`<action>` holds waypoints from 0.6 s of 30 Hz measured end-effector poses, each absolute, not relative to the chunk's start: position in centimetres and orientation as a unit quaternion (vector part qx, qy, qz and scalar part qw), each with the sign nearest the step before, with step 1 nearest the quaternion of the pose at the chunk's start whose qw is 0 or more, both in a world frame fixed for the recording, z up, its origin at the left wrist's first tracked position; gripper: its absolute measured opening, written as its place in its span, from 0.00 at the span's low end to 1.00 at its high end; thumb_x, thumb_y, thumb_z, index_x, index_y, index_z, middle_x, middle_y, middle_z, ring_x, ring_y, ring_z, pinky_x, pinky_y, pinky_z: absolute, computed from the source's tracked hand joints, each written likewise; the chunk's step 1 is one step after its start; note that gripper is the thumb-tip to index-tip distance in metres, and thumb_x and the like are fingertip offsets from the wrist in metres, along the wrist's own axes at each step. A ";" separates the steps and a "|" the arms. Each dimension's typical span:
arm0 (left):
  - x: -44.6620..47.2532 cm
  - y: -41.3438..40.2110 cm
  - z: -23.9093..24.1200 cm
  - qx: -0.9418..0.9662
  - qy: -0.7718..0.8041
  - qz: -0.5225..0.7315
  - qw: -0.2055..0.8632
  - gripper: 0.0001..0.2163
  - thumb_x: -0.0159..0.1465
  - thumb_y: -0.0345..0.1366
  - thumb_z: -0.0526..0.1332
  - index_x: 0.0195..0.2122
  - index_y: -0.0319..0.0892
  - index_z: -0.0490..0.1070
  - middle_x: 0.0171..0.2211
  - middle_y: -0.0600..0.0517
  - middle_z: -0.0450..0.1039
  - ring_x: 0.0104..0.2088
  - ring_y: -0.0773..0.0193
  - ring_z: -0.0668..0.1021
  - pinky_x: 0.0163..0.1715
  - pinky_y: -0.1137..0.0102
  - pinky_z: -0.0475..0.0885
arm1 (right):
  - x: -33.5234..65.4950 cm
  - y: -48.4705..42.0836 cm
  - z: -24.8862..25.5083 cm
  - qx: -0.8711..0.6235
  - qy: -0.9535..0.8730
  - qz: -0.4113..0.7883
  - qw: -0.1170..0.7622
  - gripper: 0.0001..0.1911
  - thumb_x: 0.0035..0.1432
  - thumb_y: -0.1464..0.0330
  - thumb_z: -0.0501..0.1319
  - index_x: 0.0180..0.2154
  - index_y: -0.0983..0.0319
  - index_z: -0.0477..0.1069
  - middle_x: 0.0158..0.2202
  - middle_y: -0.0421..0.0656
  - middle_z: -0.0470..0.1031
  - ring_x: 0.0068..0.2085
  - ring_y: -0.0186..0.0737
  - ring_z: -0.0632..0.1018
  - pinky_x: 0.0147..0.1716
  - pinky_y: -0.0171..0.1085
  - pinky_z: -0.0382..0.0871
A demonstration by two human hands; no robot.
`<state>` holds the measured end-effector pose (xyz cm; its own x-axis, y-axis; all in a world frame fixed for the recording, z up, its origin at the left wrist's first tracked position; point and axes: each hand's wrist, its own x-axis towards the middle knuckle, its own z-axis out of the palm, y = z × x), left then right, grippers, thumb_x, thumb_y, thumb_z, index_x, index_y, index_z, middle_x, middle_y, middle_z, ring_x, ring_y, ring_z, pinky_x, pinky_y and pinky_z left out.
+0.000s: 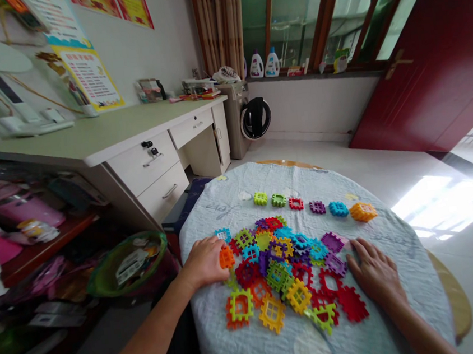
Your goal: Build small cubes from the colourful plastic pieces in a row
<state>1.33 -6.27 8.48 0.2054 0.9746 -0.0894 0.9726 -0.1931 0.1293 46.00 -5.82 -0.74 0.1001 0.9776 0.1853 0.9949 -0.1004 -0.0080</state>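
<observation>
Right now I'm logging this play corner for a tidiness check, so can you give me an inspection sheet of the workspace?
Surface: round table under a pale blue quilted cloth.
Job's things: heap of colourful plastic interlocking window blocks; six single blocks in a row beyond it.
Clutter: green plastic basket of oddments on the floor at left.
Hands: left hand rests at the heap's left edge, fingers against an orange block; right hand lies flat on the cloth at the heap's right edge.
Cables: nothing seen.
Surroundings: white desk with drawers, small washing machine, red door.
</observation>
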 end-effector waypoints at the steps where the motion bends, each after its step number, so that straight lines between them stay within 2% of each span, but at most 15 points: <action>1: 0.9 -5.8 8.9 0.774 0.628 0.023 0.071 0.17 0.47 0.42 0.64 0.39 0.45 0.71 0.40 0.49 0.73 0.43 0.53 0.75 0.46 0.62 0.67 | 46.1 -5.8 -0.8 -0.737 -0.669 -0.066 0.067 0.30 0.64 0.55 0.41 0.59 0.60 0.63 0.62 0.47 0.65 0.63 0.48 0.63 0.60 0.49 0.56; 5: 0.0 -2.0 11.0 0.782 0.617 0.076 0.035 0.19 0.48 0.39 0.64 0.42 0.44 0.71 0.41 0.48 0.72 0.43 0.55 0.74 0.47 0.64 0.67 | 46.4 -5.7 -1.3 -0.730 -0.676 -0.067 0.071 0.29 0.64 0.56 0.42 0.60 0.61 0.63 0.62 0.47 0.64 0.63 0.49 0.63 0.60 0.50 0.56; 8: 0.8 2.6 11.4 0.785 0.612 0.088 0.046 0.20 0.48 0.37 0.64 0.45 0.44 0.70 0.44 0.48 0.71 0.44 0.56 0.75 0.47 0.66 0.68 | 46.6 -5.6 -1.5 -0.729 -0.677 -0.069 0.076 0.29 0.63 0.56 0.42 0.59 0.61 0.64 0.62 0.48 0.65 0.63 0.49 0.63 0.60 0.50 0.57; 11: 2.4 7.3 10.6 0.791 0.605 0.051 0.080 0.23 0.48 0.38 0.65 0.46 0.42 0.70 0.46 0.48 0.70 0.42 0.58 0.76 0.44 0.69 0.70 | 46.8 -5.6 -1.7 -0.726 -0.679 -0.070 0.083 0.29 0.63 0.55 0.42 0.59 0.60 0.64 0.62 0.48 0.65 0.63 0.49 0.64 0.60 0.50 0.57; 18: 4.5 14.9 8.7 0.805 0.586 -0.016 0.091 0.25 0.45 0.35 0.68 0.47 0.43 0.71 0.49 0.48 0.69 0.45 0.56 0.76 0.45 0.68 0.70 | 47.0 -5.6 -2.1 -0.721 -0.682 -0.078 0.088 0.30 0.63 0.54 0.42 0.59 0.59 0.64 0.62 0.47 0.66 0.62 0.49 0.65 0.60 0.50 0.58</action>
<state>4.54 14.87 8.75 0.3137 0.9403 -0.1319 0.9460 -0.2977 0.1279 47.02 -5.63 -2.06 0.0566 0.9709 0.2327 0.9984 -0.0530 -0.0215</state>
